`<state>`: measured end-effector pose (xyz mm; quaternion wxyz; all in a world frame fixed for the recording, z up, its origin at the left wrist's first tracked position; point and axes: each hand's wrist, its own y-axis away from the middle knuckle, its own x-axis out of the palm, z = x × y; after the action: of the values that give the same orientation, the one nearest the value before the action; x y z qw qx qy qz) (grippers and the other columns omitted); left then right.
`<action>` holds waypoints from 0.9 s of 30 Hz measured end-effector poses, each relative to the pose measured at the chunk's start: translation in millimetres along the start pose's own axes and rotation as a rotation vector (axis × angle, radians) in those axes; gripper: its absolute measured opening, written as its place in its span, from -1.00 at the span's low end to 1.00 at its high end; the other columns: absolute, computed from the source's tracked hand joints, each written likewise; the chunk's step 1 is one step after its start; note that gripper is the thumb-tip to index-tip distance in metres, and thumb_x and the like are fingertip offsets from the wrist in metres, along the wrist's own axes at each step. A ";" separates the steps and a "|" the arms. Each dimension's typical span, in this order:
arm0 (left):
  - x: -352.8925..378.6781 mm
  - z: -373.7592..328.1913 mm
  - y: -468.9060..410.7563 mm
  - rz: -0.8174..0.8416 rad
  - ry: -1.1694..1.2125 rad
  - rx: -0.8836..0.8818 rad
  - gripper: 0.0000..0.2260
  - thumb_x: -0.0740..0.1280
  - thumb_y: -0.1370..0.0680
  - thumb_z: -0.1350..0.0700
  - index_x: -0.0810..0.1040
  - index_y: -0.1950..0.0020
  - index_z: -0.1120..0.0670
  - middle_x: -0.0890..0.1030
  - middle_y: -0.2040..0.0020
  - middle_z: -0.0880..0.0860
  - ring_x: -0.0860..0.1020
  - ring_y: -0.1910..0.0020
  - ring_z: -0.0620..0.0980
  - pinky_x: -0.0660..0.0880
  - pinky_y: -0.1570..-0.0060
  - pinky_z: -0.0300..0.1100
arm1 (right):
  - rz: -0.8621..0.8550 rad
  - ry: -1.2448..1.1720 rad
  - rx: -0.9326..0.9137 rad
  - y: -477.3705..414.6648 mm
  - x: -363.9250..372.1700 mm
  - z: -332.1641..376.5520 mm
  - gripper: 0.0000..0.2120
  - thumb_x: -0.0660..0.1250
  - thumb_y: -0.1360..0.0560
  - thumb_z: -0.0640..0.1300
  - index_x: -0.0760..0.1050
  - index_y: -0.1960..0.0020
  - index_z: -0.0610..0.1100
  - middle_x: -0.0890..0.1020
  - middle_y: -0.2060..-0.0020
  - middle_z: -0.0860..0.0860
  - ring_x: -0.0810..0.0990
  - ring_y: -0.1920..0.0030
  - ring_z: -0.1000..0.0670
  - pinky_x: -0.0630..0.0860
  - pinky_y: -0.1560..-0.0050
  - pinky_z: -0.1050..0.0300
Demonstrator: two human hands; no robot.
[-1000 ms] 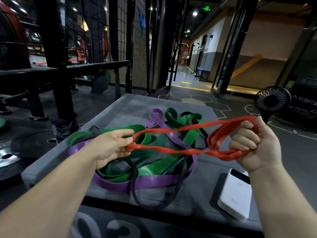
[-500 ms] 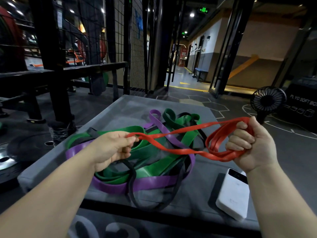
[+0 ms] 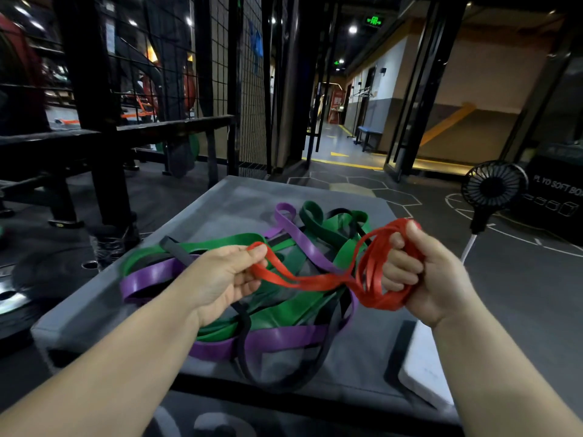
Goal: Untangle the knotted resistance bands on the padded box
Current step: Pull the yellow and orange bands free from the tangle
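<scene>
A thin red band stretches between both hands above the grey padded box. My left hand pinches one end of it between thumb and fingers. My right hand grips the other end, where the red band is coiled in several loops around the curled fingers. Beneath them a tangle lies on the box: a green band, a purple band and a black band, crossing over one another.
A white power bank lies at the box's near right edge, partly under my right forearm. A small black fan on a stick stands to the right. A black rack and wire mesh stand to the left, with weight plates on the floor.
My hands have moved closer together. The red band's free span is shorter, and more of it is wound in loops around my right hand.
</scene>
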<state>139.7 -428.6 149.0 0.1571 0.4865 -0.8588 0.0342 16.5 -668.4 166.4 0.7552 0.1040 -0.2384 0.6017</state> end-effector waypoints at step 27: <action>33.8 15.9 24.2 0.145 -0.350 0.355 -0.87 0.52 -0.35 0.21 0.63 0.15 0.10 0.64 0.31 -0.02 0.58 0.31 -0.12 0.51 0.25 -0.28 | 0.066 0.361 0.213 14.2 70.5 -51.6 -0.60 0.26 -0.44 0.08 0.54 -0.01 -0.26 0.62 0.42 -0.11 0.54 0.47 -0.01 0.54 0.41 0.14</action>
<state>99.3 -447.1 146.5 -0.0844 0.4421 -0.8861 0.1107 26.4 -581.3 154.2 0.7502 0.0657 -0.0376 0.6568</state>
